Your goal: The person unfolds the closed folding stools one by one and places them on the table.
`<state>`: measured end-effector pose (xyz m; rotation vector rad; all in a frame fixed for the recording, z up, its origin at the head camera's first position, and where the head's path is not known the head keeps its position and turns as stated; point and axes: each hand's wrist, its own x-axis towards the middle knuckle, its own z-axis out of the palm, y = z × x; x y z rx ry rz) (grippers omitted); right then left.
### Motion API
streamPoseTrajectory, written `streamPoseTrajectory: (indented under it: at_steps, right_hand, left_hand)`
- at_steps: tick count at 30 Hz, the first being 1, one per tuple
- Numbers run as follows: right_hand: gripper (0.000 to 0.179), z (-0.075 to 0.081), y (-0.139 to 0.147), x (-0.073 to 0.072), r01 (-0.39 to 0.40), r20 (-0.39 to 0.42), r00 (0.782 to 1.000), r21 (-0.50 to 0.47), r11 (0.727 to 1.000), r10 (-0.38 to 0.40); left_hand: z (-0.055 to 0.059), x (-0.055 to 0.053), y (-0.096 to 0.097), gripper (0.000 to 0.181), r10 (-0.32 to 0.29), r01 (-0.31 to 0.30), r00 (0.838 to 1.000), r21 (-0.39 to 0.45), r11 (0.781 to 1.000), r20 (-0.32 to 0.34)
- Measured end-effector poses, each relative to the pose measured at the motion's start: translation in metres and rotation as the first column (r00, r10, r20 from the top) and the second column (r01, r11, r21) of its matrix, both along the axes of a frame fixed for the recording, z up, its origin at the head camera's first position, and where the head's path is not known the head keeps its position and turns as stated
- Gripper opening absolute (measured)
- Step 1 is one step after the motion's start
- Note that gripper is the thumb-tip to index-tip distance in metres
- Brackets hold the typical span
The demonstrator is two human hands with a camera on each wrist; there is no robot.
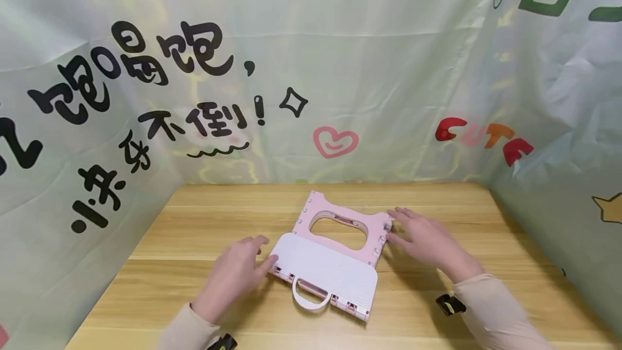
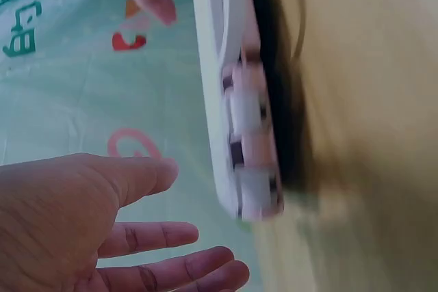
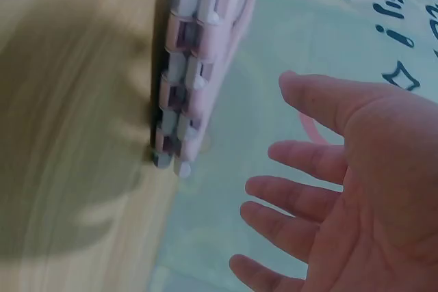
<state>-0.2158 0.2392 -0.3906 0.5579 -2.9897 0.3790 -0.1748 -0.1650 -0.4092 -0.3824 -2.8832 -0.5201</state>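
Note:
A folding step stool lies flat on the table, its white top panel [image 1: 325, 263] toward the person and its pink leg panel [image 1: 303, 219] with an oval opening toward the back. A white loop handle [image 1: 311, 305] sticks out at the near edge. My left hand [image 1: 238, 264] is at the stool's left side with fingers extended; in the left wrist view a gap shows between thumb and hinged edge [image 2: 253, 148]. At the far right corner is my right hand [image 1: 427, 236], its fingers spread beside the pink hinges [image 3: 188, 66]. Neither hand grips anything.
The wooden table [image 1: 194, 215] meets a pale green printed cloth [image 1: 389, 80] at the back and sides. Black wrist bands [image 1: 451, 304] show at both sleeves.

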Motion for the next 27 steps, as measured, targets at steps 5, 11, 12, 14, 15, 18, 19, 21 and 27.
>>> streamPoseTrajectory:
  at_steps: [5, 11, 12, 14, 15, 18, 19, 21, 27]
  right_hand:
    - [0.058, -0.006, -0.010, -0.005, -0.053, -0.019, 0.998, 0.007, 0.999, 0.053]
    - [0.057, -0.015, -0.020, -0.010, -0.101, 0.008, 0.995, 0.057, 0.993, 0.100]
    - [0.058, -0.016, -0.021, -0.011, -0.103, 0.016, 0.995, 0.059, 0.993, 0.102]
    - [0.059, -0.019, -0.022, -0.012, -0.114, 0.027, 0.993, 0.058, 0.992, 0.112]
    - [0.059, -0.020, -0.023, -0.013, -0.119, 0.030, 0.993, 0.057, 0.991, 0.117]
    - [0.059, -0.023, -0.025, -0.014, -0.126, 0.041, 0.991, 0.056, 0.990, 0.123]
    - [0.059, -0.024, -0.026, -0.015, -0.125, 0.046, 0.991, 0.056, 0.991, 0.123]
    - [0.057, -0.025, -0.027, -0.015, -0.121, 0.057, 0.991, 0.055, 0.991, 0.118]
    - [0.053, -0.026, -0.029, -0.014, -0.124, 0.073, 0.990, 0.052, 0.991, 0.120]
  left_hand:
    - [-0.003, 0.017, 0.011, 0.031, -0.037, 0.037, 0.999, 0.014, 0.999, -0.008]
    - [-0.009, 0.034, 0.017, 0.025, -0.069, 0.070, 0.996, 0.021, 0.997, -0.050]
    - [-0.010, 0.037, 0.018, 0.024, -0.081, 0.083, 0.995, 0.029, 0.996, -0.054]
    - [-0.013, 0.041, 0.019, 0.025, -0.109, 0.112, 0.993, 0.046, 0.993, -0.047]
    - [-0.014, 0.044, 0.020, 0.025, -0.124, 0.125, 0.992, 0.057, 0.991, -0.033]
    - [-0.019, 0.048, 0.020, 0.029, -0.164, 0.163, 0.986, 0.089, 0.983, 0.004]
    - [-0.021, 0.050, 0.021, 0.030, -0.173, 0.171, 0.985, 0.096, 0.981, 0.016]
    - [-0.024, 0.051, 0.021, 0.030, -0.186, 0.182, 0.982, 0.104, 0.978, 0.022]
    - [-0.032, 0.052, 0.023, 0.030, -0.211, 0.210, 0.977, 0.092, 0.973, 0.011]
